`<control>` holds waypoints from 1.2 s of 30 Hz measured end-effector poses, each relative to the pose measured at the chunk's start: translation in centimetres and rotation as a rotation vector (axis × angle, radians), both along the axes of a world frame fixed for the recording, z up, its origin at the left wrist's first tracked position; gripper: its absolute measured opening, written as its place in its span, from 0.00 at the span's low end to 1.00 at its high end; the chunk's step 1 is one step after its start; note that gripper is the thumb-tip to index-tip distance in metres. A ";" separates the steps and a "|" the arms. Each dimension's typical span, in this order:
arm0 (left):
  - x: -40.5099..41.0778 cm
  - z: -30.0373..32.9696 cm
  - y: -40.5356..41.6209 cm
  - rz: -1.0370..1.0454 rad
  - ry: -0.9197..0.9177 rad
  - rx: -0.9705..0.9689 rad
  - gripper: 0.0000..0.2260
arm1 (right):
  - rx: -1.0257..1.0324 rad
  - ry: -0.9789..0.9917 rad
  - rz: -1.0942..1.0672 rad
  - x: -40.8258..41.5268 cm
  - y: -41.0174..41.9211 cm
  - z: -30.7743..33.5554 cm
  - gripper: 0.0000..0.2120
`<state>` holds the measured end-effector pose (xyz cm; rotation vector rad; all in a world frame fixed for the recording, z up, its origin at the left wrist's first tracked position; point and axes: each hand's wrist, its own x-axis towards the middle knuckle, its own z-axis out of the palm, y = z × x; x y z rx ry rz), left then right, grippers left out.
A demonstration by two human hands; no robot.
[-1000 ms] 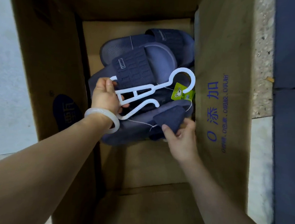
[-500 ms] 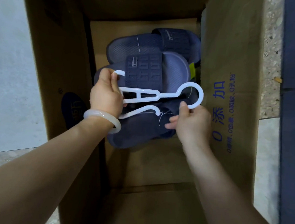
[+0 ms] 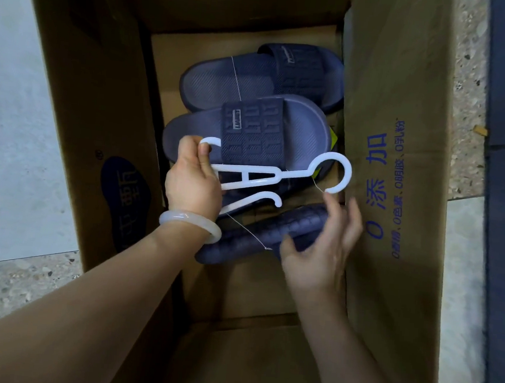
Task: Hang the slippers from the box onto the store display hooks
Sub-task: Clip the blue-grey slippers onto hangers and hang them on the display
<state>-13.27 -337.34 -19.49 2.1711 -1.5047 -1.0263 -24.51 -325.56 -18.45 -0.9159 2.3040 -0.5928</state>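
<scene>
While three navy blue slippers are lying inside an open cardboard box, a person is reaching down into it with both bare hands. The far slipper is resting flat against the far wall of the box, its strap pointing right. The middle slipper is overlapping its near edge, sole side down, with a raised block pattern on its strap. The near slipper is lying tilted on its side, showing its ribbed underside.

A white plastic hanger is hovering above the middle and near slippers, its large round hook pointing right toward the box's right wall and its two smaller hooked prongs pointing left. Thin white strings are running from the hanger to the slippers. The left hand is closing its grip on the hanger's left end, thumb pressing the upper prong. A pale translucent bangle is circling the left wrist.

The right hand is sitting just beside the hanger's round hook, fingers spread loosely and blurred; the thumb is touching the near slipper, and whether the fingers are gripping anything is unclear.

A yellow-green tag is peeking out at the middle slipper's right edge. Blue printed characters are showing on the box's right flap. The box is standing on a speckled floor.
</scene>
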 end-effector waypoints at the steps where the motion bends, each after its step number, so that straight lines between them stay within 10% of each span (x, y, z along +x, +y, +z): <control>1: 0.0 0.0 -0.1 0.011 0.001 0.017 0.12 | -0.054 0.020 -0.102 0.1 1.2 -0.2 0.35; 4: 0.1 -0.2 -0.6 0.051 -0.019 0.071 0.12 | 0.162 -0.292 -0.419 -0.6 3.6 -1.3 0.39; 7: 0.2 0.0 -0.5 0.090 0.012 0.111 0.12 | 0.422 -0.562 -0.186 -1.2 4.4 -3.0 0.46; 14: 1.0 0.7 -0.4 0.133 0.045 0.124 0.08 | 0.236 -0.278 0.232 -3.6 -1.2 -2.7 0.46; 22: 1.2 1.3 0.4 -0.005 -0.037 0.026 0.12 | 0.218 -0.318 -0.272 -2.9 -4.1 -0.4 0.31; 30: -2.2 1.0 0.6 0.173 0.028 0.053 0.09 | 0.208 -0.444 -0.136 1.8 -4.1 0.6 0.43; 36: -1.5 0.0 -1.2 0.226 0.278 0.260 0.09 | 0.004 -0.695 -0.710 -4.5 -5.5 0.2 0.21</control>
